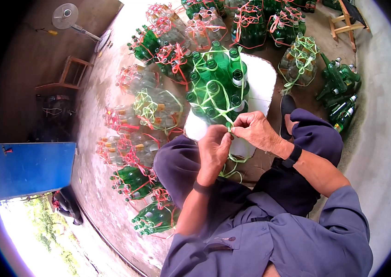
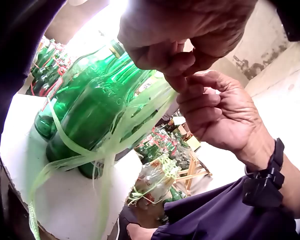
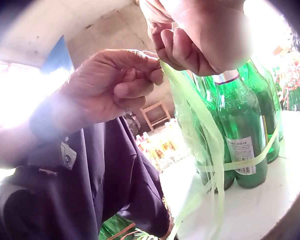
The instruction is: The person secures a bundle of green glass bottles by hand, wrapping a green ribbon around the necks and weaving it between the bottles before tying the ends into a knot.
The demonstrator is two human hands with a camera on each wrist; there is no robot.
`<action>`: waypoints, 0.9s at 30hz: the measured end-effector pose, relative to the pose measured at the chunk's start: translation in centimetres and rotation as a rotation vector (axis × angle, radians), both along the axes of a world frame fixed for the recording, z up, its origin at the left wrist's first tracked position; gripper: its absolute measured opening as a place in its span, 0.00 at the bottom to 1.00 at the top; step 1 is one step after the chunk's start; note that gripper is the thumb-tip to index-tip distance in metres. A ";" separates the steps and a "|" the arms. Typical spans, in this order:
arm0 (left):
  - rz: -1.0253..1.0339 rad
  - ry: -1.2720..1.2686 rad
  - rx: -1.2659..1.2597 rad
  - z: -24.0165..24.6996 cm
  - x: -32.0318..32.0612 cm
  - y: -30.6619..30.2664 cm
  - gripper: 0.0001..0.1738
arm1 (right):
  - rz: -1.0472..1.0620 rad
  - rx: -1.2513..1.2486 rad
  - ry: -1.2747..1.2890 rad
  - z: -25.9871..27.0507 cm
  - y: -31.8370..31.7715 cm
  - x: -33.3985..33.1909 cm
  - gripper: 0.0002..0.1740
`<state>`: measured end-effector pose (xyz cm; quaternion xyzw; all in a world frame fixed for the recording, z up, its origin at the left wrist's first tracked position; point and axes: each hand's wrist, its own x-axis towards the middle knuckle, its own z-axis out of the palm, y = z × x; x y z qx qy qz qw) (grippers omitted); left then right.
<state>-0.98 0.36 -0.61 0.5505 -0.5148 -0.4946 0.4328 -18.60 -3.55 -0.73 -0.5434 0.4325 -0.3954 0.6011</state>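
Note:
A cluster of green glass bottles (image 1: 214, 69) stands upright on a white-topped support (image 1: 262, 76). Light green plastic twine (image 1: 223, 112) loops around the bottles and their necks, its strands gathering at the near side. My left hand (image 1: 212, 152) pinches the twine there. Beside it, my right hand (image 1: 256, 133) also pinches twine between thumb and forefinger, both sets of fingertips nearly meeting. In the left wrist view, twine strands (image 2: 107, 150) cross low in front of the bottles and rise to the fingers. A bottle label (image 3: 244, 154) shows behind the twine in the right wrist view.
Several bundles of clear and green bottles tied with red twine (image 1: 133, 115) cover the floor to the left and behind. A green-tied bundle (image 1: 301, 60) and loose green bottles (image 1: 341, 83) are at the right. A fan (image 1: 66, 15) and blue panel (image 1: 31, 166) are left.

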 end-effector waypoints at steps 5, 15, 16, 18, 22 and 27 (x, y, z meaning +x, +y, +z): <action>-0.016 -0.115 -0.083 -0.6 0.2 0.0 0.08 | -0.006 -0.005 0.016 0.3 0.0 -0.1 0.06; -0.040 0.086 0.138 1.2 0.2 -0.3 0.05 | 0.006 -0.023 -0.002 0.3 0.1 -0.1 0.07; -0.038 0.113 0.177 1.4 0.2 -0.4 0.05 | 0.007 -0.006 0.000 0.3 0.1 -0.2 0.07; -0.037 0.139 0.216 1.4 0.2 -0.4 0.05 | 0.009 0.010 0.003 0.2 0.0 -0.3 0.07; -0.014 0.205 0.169 1.4 0.1 -0.4 0.06 | 0.020 0.074 -0.024 0.1 0.2 -0.3 0.07; -0.045 0.042 0.019 0.3 0.0 -0.2 0.07 | 0.019 0.087 -0.067 0.0 0.0 -0.3 0.08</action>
